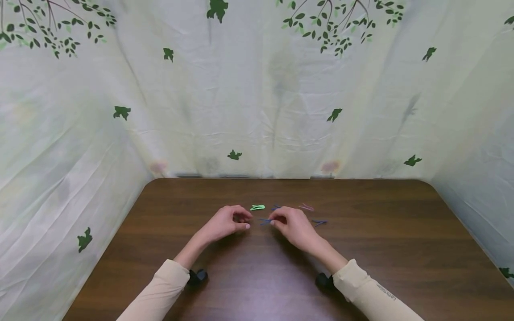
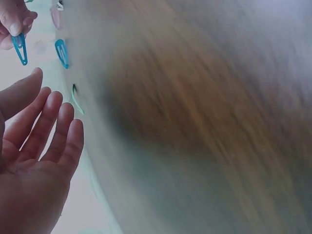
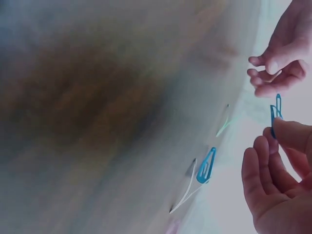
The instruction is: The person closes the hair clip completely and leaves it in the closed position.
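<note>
Your right grip (image 1: 296,226) pinches the blue hair clip (image 3: 272,118) by one end, its free end pointing toward your empty, loosely curved left grip (image 1: 228,223); probably best to pinch lightly, leaving that end unobstructed.

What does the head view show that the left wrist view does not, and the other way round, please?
Only the head view shows the sleeves, the black devices and the printed branches. Only the left wrist view shows the left palm face-on. Both show the left hand, the right hand pinching a blue clip, and, on the table, a green clip, a pink clip and another blue clip.
</note>
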{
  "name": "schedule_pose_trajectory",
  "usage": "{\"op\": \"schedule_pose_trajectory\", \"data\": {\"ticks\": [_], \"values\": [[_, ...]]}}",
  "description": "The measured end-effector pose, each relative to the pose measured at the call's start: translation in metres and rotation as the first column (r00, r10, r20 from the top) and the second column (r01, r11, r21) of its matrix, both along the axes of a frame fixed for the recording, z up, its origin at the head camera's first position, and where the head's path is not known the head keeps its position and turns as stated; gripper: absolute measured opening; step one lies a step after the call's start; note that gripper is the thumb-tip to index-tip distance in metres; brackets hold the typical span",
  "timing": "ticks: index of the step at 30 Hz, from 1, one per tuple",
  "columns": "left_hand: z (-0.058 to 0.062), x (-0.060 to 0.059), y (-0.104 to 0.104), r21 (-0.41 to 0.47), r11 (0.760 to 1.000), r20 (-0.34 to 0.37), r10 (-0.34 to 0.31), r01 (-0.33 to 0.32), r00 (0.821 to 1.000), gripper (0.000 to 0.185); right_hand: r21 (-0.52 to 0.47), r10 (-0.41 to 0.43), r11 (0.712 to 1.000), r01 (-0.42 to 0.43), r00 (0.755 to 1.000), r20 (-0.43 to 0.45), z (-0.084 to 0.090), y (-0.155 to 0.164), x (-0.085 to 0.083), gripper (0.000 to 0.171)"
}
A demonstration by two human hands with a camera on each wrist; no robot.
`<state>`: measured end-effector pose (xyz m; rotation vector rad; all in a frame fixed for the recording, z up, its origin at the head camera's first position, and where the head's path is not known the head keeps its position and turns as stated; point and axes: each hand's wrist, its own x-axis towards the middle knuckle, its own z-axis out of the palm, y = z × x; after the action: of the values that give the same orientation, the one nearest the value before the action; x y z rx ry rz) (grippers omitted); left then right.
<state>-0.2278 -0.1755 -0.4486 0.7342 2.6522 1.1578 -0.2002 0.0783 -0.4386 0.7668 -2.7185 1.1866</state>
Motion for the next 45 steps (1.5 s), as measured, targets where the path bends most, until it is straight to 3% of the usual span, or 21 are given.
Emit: {"op": "schedule_pose_trajectory", "data": {"ticks": [15, 24, 39, 45], "values": [[0.018, 0.020, 0.013, 0.085, 0.996, -0.040, 0.036, -0.033, 0.999, 0.028, -0.190, -0.069, 0.980, 0.056, 0.996, -0.064, 0.010, 0.008, 0.023, 0.013], [0.028, 0.033, 0.020, 0.147, 0.987, -0.055, 0.076, -0.067, 0.996, 0.028, -0.271, -0.098, 0.959, 0.086, 0.995, -0.028, 0.017, 0.011, 0.036, 0.015], [0.040, 0.057, 0.028, 0.192, 0.978, -0.108, 0.105, -0.083, 0.989, 0.028, -0.289, -0.117, 0.952, 0.104, 0.993, -0.027, 0.029, 0.015, 0.059, 0.015], [0.046, 0.069, 0.030, 0.219, 0.972, -0.143, 0.122, -0.089, 0.982, 0.032, -0.349, -0.137, 0.928, 0.133, 0.990, 0.012, 0.032, 0.017, 0.070, 0.017]]}}
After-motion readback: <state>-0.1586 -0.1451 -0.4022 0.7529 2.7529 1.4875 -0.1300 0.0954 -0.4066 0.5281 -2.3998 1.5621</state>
